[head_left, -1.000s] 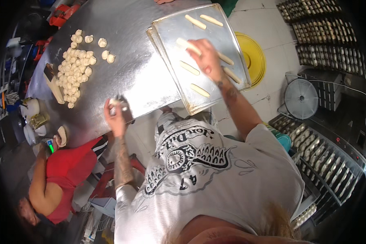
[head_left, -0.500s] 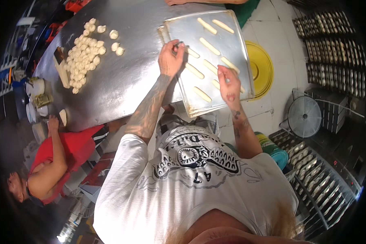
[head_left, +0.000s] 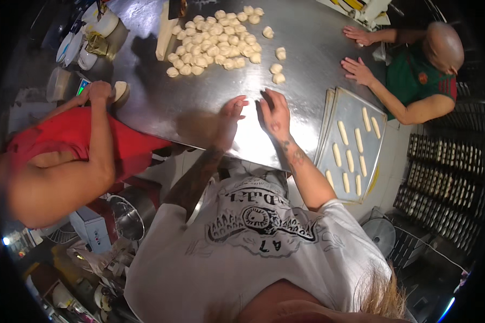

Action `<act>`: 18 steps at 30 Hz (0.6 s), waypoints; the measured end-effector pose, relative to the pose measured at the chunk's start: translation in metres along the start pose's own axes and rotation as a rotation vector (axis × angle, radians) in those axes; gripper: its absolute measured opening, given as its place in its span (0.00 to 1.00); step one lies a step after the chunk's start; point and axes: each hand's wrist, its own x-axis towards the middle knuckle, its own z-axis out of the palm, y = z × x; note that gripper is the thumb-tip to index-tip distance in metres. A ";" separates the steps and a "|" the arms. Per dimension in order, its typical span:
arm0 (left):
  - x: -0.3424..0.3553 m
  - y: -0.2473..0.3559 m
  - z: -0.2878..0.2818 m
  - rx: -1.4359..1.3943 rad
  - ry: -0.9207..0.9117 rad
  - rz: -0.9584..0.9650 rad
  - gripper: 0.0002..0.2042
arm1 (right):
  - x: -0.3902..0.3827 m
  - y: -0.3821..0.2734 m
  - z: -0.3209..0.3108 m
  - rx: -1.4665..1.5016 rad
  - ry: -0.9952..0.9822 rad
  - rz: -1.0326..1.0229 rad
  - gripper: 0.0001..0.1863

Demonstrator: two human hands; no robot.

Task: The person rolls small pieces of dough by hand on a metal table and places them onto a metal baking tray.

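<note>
My left hand (head_left: 233, 112) hovers at or just over the steel table (head_left: 307, 54) near its front edge, fingers curled but apart, holding nothing I can see. Beside it, my right hand (head_left: 275, 113) is also open, fingers bent, with nothing visible between them. Beyond both hands lies a pile of pale dough balls (head_left: 213, 46), with several loose ones (head_left: 277, 72) at its right. Right of my hands, stacked metal trays (head_left: 350, 107) bear several dough sticks (head_left: 359, 141). A long pale wooden piece (head_left: 164, 37) lies left of the pile.
A co-worker in green (head_left: 409, 86) rests both hands on the table at right. Another in red (head_left: 75, 140) works at left beside a scale (head_left: 82, 88). Tray racks (head_left: 436, 183) and a round fan (head_left: 380, 237) are at right, a metal bowl (head_left: 126, 215) low at left.
My hands have moved from the tray to the table's bare part left of it, and the piece in my left hand is no longer seen. The view has swung, showing more of the green-clad co-worker.
</note>
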 end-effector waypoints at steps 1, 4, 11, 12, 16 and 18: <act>0.018 0.002 -0.023 0.282 0.098 0.044 0.24 | 0.024 -0.009 0.016 -0.064 -0.033 -0.033 0.24; 0.075 0.032 -0.027 0.696 0.157 0.225 0.26 | 0.093 -0.001 0.058 -0.239 -0.093 -0.097 0.25; 0.172 0.014 -0.054 1.341 0.108 0.622 0.18 | 0.128 0.008 0.080 -0.377 -0.275 0.076 0.18; 0.169 0.016 -0.052 1.202 0.085 0.618 0.13 | 0.117 0.014 0.064 -0.335 -0.221 0.032 0.19; 0.094 0.014 -0.055 0.942 -0.001 0.659 0.13 | 0.007 0.021 -0.009 -0.227 -0.086 0.101 0.23; 0.053 -0.004 -0.070 0.973 0.028 0.786 0.13 | -0.064 0.028 -0.050 -0.249 0.054 0.023 0.21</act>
